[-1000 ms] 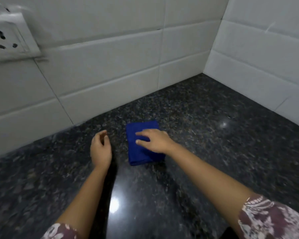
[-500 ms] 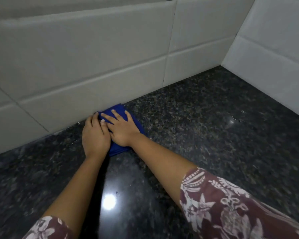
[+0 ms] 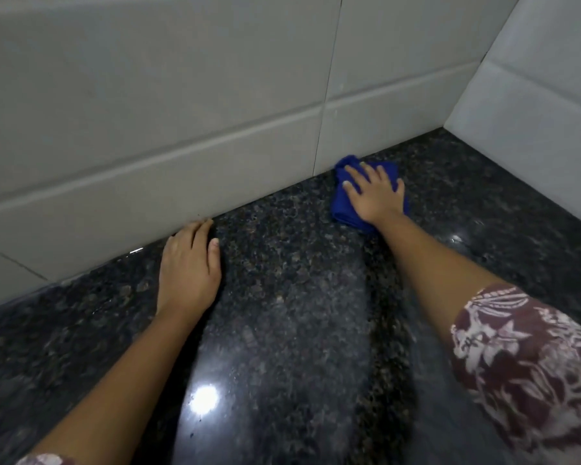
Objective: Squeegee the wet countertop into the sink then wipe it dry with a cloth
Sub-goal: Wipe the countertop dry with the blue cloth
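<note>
Kitchen corner: speckled black granite countertop (image 3: 299, 297), glossy, running up to a back wall of large pale grey tiles (image 3: 148, 129). A second tiled wall (image 3: 534, 95) meets the back wall at the right, forming the corner.

Folded dark blue cloth (image 3: 341, 203) lies flat on the countertop, its far edge touching the foot of the back wall, a short way along from the corner. Right hand (image 3: 373, 193) lies on top of it, palm down, fingers straight and spread, pressing the cloth to the stone rather than curling round it.

Left hand (image 3: 188, 266) is well apart from the cloth, further left along the back wall. It rests palm down on bare granite with fingers straight and close together, holding nothing; the fingertips reach the foot of the wall.

Right forearm shows a maroon sleeve with a white floral print (image 3: 524, 357). Bright round light reflection (image 3: 205, 396) sits on the stone between the forearms, away from the back wall. The granite between the arms looks hazy. A few small glints near the right forearm — water or reflection, cannot tell.
</note>
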